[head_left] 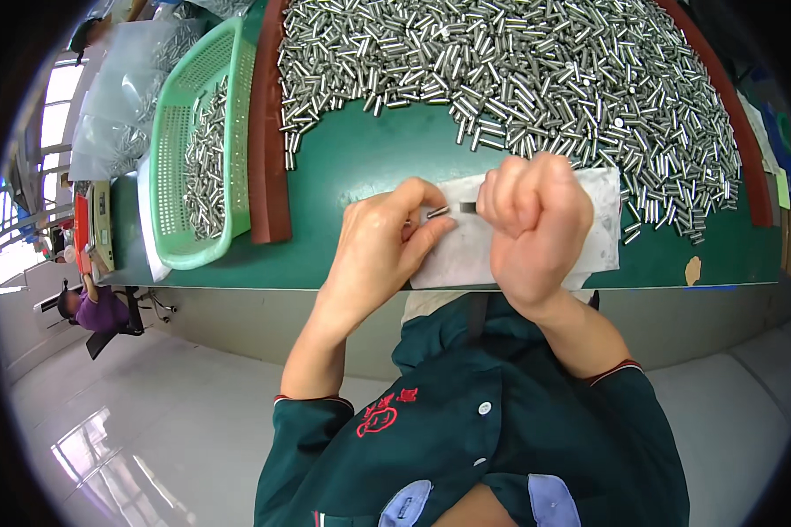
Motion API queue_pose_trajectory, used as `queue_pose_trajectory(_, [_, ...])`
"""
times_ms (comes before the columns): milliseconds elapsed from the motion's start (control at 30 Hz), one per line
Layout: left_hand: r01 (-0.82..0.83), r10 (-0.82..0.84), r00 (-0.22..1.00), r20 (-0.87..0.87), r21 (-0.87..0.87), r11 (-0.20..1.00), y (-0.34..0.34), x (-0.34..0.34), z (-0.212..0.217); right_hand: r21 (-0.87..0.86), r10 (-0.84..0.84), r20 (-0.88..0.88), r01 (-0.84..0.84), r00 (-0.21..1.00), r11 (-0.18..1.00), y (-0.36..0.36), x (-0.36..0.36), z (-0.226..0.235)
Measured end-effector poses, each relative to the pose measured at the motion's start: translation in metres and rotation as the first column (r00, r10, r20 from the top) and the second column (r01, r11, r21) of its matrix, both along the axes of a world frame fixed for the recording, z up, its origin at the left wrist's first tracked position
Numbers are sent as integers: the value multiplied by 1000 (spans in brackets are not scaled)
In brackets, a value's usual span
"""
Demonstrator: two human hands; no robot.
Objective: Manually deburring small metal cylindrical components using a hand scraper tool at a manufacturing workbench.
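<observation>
The grip of the left hand (387, 241) is closed on a small steel pin (438, 212), another pin (468, 207) is pinched by the right hand (532, 224) over the grey sheet (602, 224) on the counter (360, 167), apparently mid-inspection, steadiness being called for.

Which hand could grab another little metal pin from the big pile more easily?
Probably the right hand. It sits nearer the pile of metal pins, whose edge lies just past it. The left hand already pinches a pin and is farther back.
</observation>
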State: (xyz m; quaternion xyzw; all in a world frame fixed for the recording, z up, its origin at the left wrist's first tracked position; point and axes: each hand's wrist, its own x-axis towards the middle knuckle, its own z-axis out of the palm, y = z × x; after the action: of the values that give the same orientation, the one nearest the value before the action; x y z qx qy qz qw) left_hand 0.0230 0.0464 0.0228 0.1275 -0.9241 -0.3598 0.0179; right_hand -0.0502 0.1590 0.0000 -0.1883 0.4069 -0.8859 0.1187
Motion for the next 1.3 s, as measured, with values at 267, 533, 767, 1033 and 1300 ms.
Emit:
queue_pose_trajectory(267, [-34, 28, 996, -86, -67, 997, 7, 5, -12, -194, 91, 279, -37, 956, 980, 3, -6, 4])
queue_pose_trajectory(533, [-70, 59, 986, -155, -68, 995, 8, 6, -15, -115, 60, 316, -24, 947, 993, 1, -5, 9])
queue_pose_trajectory(767, [-89, 78, 980, -182, -53, 995, 9, 6, -16, -49, 57, 284, -45, 957, 998, -1, -5, 8])
queue_pose_trajectory(1033, [-97, 88, 974, -211, -32, 995, 9, 8, -18, -54, 64, 279, -51, 958, 997, -1, -5, 7])
queue_pose_trajectory(1300, [-96, 96, 973, -211, 12, 995, 8, 7, -20, 31, 9, 206, -16, 979, 999, -6, -3, 9])
